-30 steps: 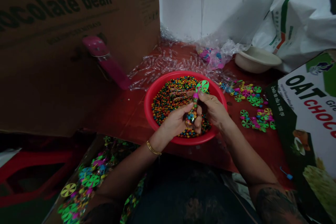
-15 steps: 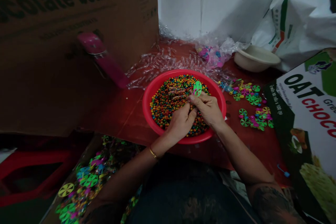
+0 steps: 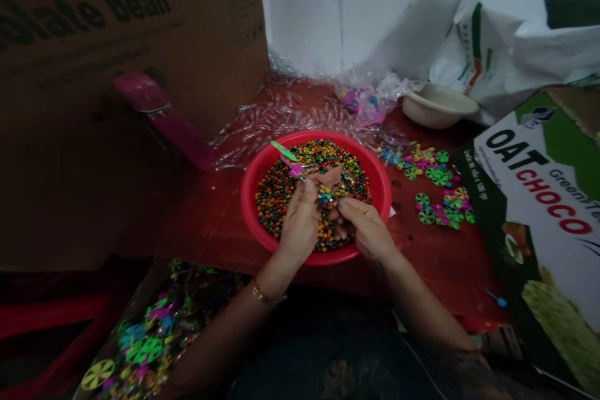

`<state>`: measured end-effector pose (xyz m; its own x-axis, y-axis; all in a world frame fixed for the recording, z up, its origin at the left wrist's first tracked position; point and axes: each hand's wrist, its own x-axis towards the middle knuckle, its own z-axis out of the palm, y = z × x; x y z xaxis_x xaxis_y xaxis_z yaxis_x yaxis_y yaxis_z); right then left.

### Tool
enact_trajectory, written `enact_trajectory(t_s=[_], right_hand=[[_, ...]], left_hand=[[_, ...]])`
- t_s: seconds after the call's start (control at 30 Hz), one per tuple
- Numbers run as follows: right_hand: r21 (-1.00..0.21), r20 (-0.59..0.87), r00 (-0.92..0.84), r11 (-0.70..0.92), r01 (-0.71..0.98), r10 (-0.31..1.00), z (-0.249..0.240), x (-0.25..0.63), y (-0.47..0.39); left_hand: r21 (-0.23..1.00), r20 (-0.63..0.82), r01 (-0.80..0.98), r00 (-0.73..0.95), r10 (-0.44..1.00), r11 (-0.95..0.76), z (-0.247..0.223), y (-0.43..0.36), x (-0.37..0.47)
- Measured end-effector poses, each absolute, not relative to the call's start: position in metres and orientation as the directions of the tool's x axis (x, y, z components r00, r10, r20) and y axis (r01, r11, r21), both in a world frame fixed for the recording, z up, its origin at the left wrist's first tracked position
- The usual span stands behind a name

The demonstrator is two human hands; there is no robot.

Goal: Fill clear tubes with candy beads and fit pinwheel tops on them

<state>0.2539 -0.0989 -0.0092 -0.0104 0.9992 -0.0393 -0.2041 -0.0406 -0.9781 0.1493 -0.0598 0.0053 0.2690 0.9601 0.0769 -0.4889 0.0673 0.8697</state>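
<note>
Over the red basin (image 3: 247, 206) full of small colourful candy balls (image 3: 276, 200), my two hands hold a clear candy-filled tube (image 3: 327, 196). A pink cap with a green pinwheel (image 3: 284, 151) tops the tube and points up to the left. My left hand (image 3: 300, 222) is closed round the tube just below the cap. At its other end, the thumb and fingers of my right hand (image 3: 368, 225) pinch the tube. Behind the basin lie many clear tubes (image 3: 276, 115). Pinwheel caps (image 3: 435, 165) sit in piles to the right.
A large cardboard box (image 3: 197, 75) with a pink bottle (image 3: 164, 119) in front stands on the left. Below it, a box holds filled pinwheel tubes (image 3: 145, 350). A beige bowl (image 3: 438, 106) is at the back, and an Oat Choco box (image 3: 539, 200) stands at right.
The pinwheel has swung from upright to the left, and the candy-filled part now shows between my hands. My hands are slightly further apart. The whole view has shifted a little.
</note>
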Motion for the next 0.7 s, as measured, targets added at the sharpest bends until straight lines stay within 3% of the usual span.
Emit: enact_trajectory(t_s=[0.17, 0.27, 0.33, 0.4, 0.5, 0.6, 0.7], right_hand=[[-0.913, -0.022, -0.001, -0.021, -0.407, 1.000, -0.007, 0.246, -0.107], [-0.831, -0.073, 0.021, -0.050, -0.554, 0.997, -0.005, 0.241, -0.116], [-0.824, -0.091, -0.032, -0.094, -0.559, 0.995, -0.004, 0.241, -0.121], [-0.903, -0.041, -0.062, -0.063, -0.424, 0.997, -0.005, 0.243, -0.126], [-0.982, 0.160, -0.034, 0.156, -0.105, 0.986, -0.005, 0.248, -0.132], [-0.917, 0.371, 0.000, 0.366, 0.161, 0.929, -0.003, 0.246, -0.136], [-0.823, 0.472, 0.010, 0.436, 0.364, 0.882, -0.002, 0.244, -0.136]], left_hand=[[0.778, 0.045, -0.596, 0.370, 0.928, 0.200, 0.011, -0.071, 0.152], [0.819, 0.161, -0.568, 0.353, 0.922, 0.074, 0.011, -0.077, 0.148], [0.852, 0.274, -0.519, 0.343, 0.898, -0.062, 0.011, -0.080, 0.143], [0.883, 0.324, -0.452, 0.384, 0.865, -0.130, 0.013, -0.084, 0.137], [0.923, 0.211, -0.383, 0.456, 0.865, -0.023, 0.017, -0.090, 0.132], [0.882, 0.057, -0.450, 0.401, 0.914, 0.142, 0.021, -0.096, 0.135], [0.829, -0.055, -0.515, 0.313, 0.948, 0.218, 0.020, -0.102, 0.144]])
